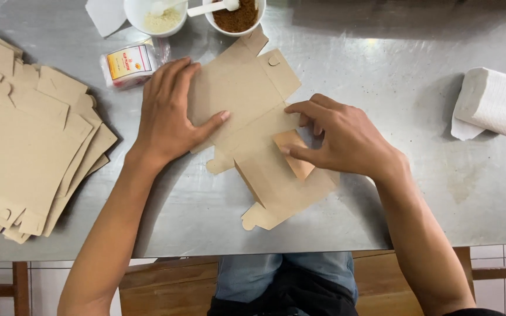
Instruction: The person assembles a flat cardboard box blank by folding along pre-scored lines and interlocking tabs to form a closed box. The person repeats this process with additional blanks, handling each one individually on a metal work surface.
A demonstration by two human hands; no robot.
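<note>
Cardboard box blank (247,111) on steel table (382,193), left hand (168,111) pressed flat, fingers spread, right hand (338,137) pinching side flap (294,152)

Plain kraft brown on the flat cardboard box blank (247,111), slightly warmer tan on its folded inner flap (293,153), and the same unprinted brown across the stack of box blanks (24,140). Dull grey with pale reflections and faint stains on the steel table (382,76); white with a fine embossed grid on the folded paper towel (493,102); white for both bowls, cream powder in the left bowl (162,22), reddish-brown powder in the right bowl (238,17). Yellow, red and white label on the clear plastic packet (129,64); blue denim on the jeans (288,275).
</note>
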